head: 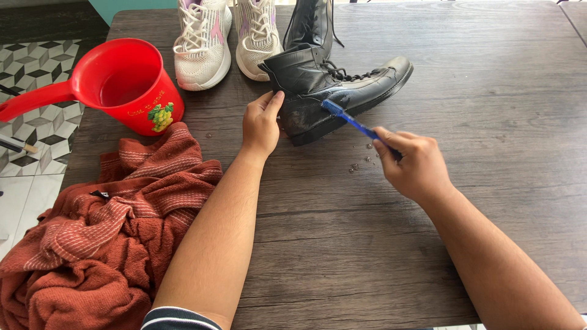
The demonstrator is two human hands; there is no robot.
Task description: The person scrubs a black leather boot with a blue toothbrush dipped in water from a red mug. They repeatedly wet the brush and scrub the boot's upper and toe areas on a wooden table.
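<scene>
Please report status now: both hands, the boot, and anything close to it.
Left hand steadies black boot at heel. Right hand holds blue toothbrush, bristles on boot side. Water drops on table; white sneakers, second boot behind.

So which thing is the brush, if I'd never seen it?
Start at the dark wooden table and find the black boot lying on its side. The right hand holds a thin blue toothbrush against it, the only blue, stick-shaped thing there.

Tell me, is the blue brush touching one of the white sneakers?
No, the blue brush in the right hand rests on the black boot, apart from the white sneakers.
</scene>
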